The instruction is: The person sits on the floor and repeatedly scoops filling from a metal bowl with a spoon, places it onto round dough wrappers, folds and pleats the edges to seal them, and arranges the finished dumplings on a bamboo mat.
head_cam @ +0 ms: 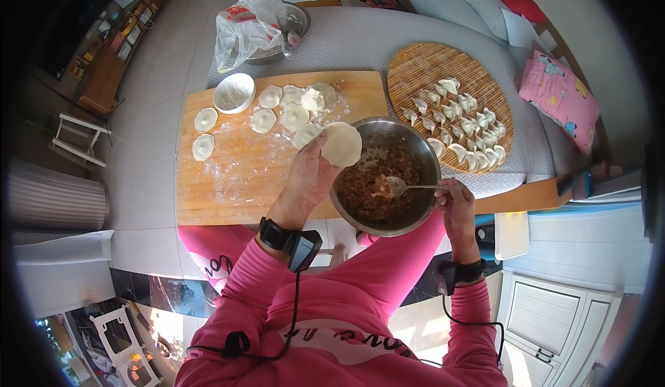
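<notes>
My left hand (313,171) holds a flat round dumpling wrapper (343,145) above the left rim of a steel mixing bowl (427,215). Brown minced filling (371,200) covers the inside of that bowl. In my right hand (455,200) is the handle of a metal spoon (397,186), whose tip dips into the filling with a little clinging to it. More rolled wrappers (294,117) lie on a floured wooden board (228,205) left of the bowl. Rows of folded dumplings (467,125) sit on a round bamboo tray (415,70) to the right.
A white bowl of flour (234,94) stands at the board's back left. Behind it, a plastic bag (249,34) rests over a metal basin (298,21). Grey upholstery (353,39) lies under the tray, near a pink pillow (558,101). Cables hang from both wrist devices (304,249).
</notes>
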Tool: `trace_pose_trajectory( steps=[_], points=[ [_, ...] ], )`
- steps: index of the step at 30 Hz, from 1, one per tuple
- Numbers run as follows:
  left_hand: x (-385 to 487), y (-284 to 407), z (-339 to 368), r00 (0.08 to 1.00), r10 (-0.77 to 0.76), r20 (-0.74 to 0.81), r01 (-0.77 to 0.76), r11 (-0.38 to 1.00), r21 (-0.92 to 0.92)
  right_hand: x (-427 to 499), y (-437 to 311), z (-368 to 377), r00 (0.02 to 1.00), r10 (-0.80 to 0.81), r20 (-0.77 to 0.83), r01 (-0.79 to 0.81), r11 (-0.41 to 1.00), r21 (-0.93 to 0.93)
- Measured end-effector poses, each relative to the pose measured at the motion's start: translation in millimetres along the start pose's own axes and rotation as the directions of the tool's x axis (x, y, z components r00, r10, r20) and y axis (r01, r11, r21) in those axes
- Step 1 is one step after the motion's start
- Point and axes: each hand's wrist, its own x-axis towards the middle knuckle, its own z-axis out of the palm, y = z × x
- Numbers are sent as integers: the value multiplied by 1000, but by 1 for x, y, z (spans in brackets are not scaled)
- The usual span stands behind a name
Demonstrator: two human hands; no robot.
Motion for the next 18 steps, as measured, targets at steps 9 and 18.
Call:
trace_pose_trajectory(
  steps=[9,18],
  points=[
    [-2,-21,17,990,-141,-26,140,989,-48,-4,-35,16,994,-86,61,64,951,302],
    [-10,-31,26,958,-265,110,279,949,-143,-29,-28,60,899,-430,78,436,867,-241]
  ],
)
